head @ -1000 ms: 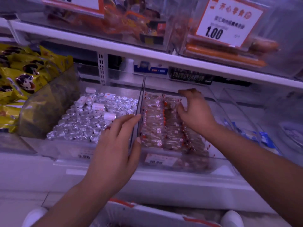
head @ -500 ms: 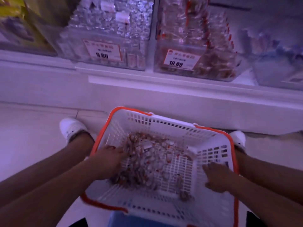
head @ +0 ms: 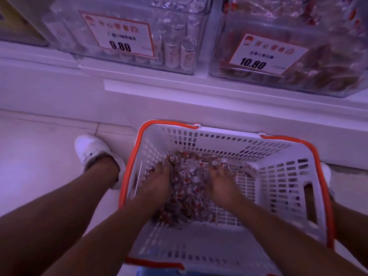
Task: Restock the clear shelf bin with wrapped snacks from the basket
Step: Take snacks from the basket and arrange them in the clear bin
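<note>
A white basket with an orange rim [head: 288, 140] sits low in front of me, between my feet. A pile of small clear-wrapped snacks with red ends [head: 189, 188] lies on its floor. My left hand [head: 157, 182] presses against the pile's left side, fingers reaching forward into the wrappers. My right hand [head: 223, 184] lies on the right side with fingers spread, so the heap sits between both hands. Above on the shelf stands the clear bin [head: 219, 62] tagged 10.80, holding the same kind of snacks [head: 328, 74].
Left of it is a second clear bin [head: 65, 36] tagged 9.80, with silver-wrapped pieces. A white shelf ledge [head: 179, 92] juts out over the basket's far side. My white shoes [head: 89, 150] flank the basket on the tiled floor. Something blue [head: 159, 272] shows under the basket's near edge.
A second ago both hands were up at the shelf bin. The view has dropped to the basket, and my right hand has moved from the basket's right side onto the pile.
</note>
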Motion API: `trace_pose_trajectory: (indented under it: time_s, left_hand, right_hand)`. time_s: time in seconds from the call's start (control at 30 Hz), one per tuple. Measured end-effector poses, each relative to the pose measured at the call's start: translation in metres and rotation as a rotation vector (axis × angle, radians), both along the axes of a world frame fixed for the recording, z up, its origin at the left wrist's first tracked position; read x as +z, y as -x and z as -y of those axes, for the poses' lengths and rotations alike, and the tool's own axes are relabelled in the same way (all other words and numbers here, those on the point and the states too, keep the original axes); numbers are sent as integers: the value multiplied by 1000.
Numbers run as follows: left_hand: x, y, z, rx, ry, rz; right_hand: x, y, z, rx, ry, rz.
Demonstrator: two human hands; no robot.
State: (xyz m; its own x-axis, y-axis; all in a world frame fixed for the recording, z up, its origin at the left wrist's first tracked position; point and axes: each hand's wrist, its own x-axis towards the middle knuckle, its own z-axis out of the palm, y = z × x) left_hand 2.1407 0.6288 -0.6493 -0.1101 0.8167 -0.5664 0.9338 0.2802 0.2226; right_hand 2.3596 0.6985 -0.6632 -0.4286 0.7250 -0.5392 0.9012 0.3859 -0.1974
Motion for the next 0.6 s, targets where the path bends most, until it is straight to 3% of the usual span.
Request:
trace_pose_trajectory:
  time_s: [0.13, 0.3, 0.5, 0.6]
  left_hand:
    - [-40, -17, -12, 268, -15, 142]
    - [-64, -24, -15, 272, -27, 75]
    - [-85, -26, 5, 197, -261, 214]
    - [-86, -37, 8, 355, -314, 313]
  right_hand:
    - [-39, 63, -4, -46, -5, -124]
    - [-66, 73, -7, -40, -19, 8]
    - [-74, 40, -13, -487, 244, -199]
    - [-77, 28, -11, -597, 291, -285]
